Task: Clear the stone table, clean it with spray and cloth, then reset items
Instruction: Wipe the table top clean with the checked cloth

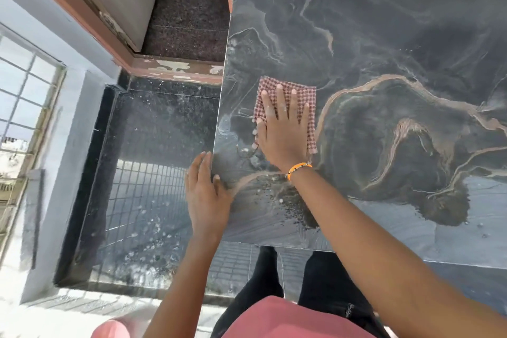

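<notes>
The dark stone table (pixel 384 49) with tan veins fills the right of the head view. A red-and-white checked cloth (pixel 303 92) lies flat near its left edge. My right hand (pixel 284 129) presses on the cloth with straight, spread fingers; an orange band circles the wrist. My left hand (pixel 205 195) rests flat at the table's left edge, thumb on the top and fingers along the side. Dark crumbs (pixel 288 203) are scattered on the stone between my two arms. Wet streaks show on the near part of the table.
Left of the table lies a dark speckled floor (pixel 153 145) with wet spots and a step to a doorway with a worn reddish frame (pixel 175 67). A barred window (pixel 24 96) is at far left. My legs stand below the table's near edge.
</notes>
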The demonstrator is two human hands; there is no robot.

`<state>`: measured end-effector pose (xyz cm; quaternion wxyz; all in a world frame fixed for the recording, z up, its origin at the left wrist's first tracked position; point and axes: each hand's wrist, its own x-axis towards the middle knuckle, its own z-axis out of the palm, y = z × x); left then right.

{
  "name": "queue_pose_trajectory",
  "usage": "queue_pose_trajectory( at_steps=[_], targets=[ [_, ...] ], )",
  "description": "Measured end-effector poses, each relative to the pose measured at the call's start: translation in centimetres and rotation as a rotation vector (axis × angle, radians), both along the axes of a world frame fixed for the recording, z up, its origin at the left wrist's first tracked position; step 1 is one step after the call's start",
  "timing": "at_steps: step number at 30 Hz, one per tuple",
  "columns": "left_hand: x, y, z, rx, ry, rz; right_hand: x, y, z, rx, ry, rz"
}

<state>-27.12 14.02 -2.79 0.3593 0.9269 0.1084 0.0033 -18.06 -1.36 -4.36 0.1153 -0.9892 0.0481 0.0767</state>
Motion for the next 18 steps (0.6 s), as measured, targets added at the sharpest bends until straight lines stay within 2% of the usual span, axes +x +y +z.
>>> queue_pose_trajectory(
  at_steps=[4, 7, 12, 15, 18],
  targets=[
    [-1.2, 1.5, -0.4, -0.032, 0.06, 0.116, 6.2, 2.4, 0.3, -0.022, -0.018, 0.13],
    [-2.5, 2.6, -0.5, -0.14, 0.099, 0.182, 7.2, 2.9, 0.2, -0.051, -0.024, 0.175],
    [-4.5, 3.6, -0.2, -0.342, 0.106, 0.22, 0.0, 5.1, -0.2, -0.041, -0.035, 0.361],
    [-5.1, 3.6, -0.1, -0.414, 0.107, 0.289, -6.2, 6.5, -0.2, -0.047, -0.022, 0.537],
    [-5.5, 3.7, -0.4, -0.452, 0.119, 0.313, -9.3, 4.6, -0.3, -0.094, -0.018, 0.728]
  ],
)
